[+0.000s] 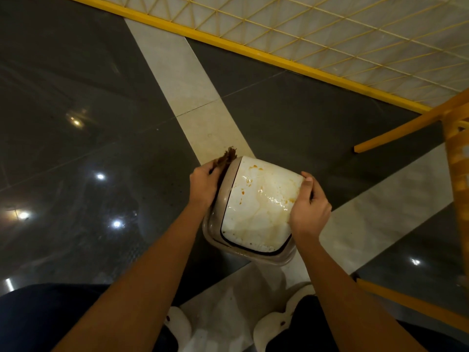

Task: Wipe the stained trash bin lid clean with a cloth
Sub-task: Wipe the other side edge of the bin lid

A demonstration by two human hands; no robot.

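Dark glossy floor (76, 97) with pale tile strips, yellow mesh fence (330, 34) at top, yellow frame at right edge. Head view, the only one: person stands over the bin, white shoes at bottom. Lid (256, 207) sits on the bin, centre frame, white swing panel in a grey-beige rim, tilted toward camera. Left hand (204, 184) closed on a brown cloth (225, 158), bunched at the lid's far-left corner, cloth touching the rim edge, frayed end sticking up. Right hand (308, 207) clamps the lid's right edge, thumb on top, steadying it.

Progress, judged: early to middle. Panel looks wet and shiny with smeared film, so some wiping or wetting seems done. Orange-brown spots remain near the top edge, at left-centre and by the right thumb, plus a faint tan ring across the lower half. Cloth is off the panel now. Left to do: the whole white face and the rim groove
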